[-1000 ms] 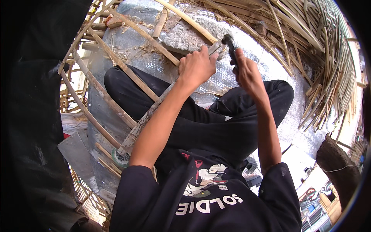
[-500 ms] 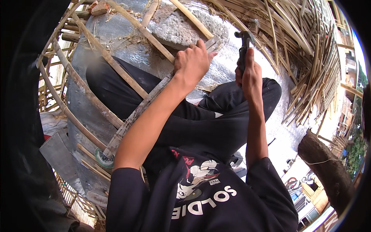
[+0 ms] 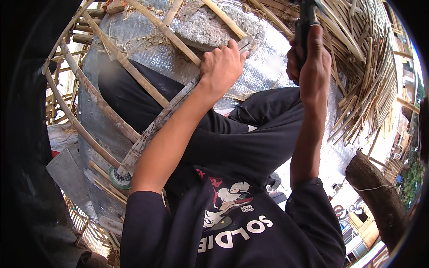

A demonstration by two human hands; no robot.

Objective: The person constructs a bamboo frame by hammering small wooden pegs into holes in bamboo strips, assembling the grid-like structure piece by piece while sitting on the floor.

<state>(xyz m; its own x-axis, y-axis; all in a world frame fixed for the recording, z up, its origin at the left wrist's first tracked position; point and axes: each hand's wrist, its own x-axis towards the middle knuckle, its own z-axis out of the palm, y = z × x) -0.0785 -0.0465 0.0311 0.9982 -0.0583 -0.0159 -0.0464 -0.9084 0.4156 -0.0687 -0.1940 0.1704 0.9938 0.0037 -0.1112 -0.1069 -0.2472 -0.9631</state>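
Black short-sleeved T-shirt (image 3: 183, 223), white-and-red chest print (image 3: 227, 202), black trousers (image 3: 250, 147)

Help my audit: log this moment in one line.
left hand: grips wooden strip; right hand: holds hammer, clear of strip; stone block: beyond left hand

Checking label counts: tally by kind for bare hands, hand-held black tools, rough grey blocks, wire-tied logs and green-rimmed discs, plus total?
Bare hands: 2 (left hand, right hand)
Hand-held black tool: 1, in the right hand
Rough grey block: 1
Wire-tied log: 1
Green-rimmed disc: 1
Total: 6
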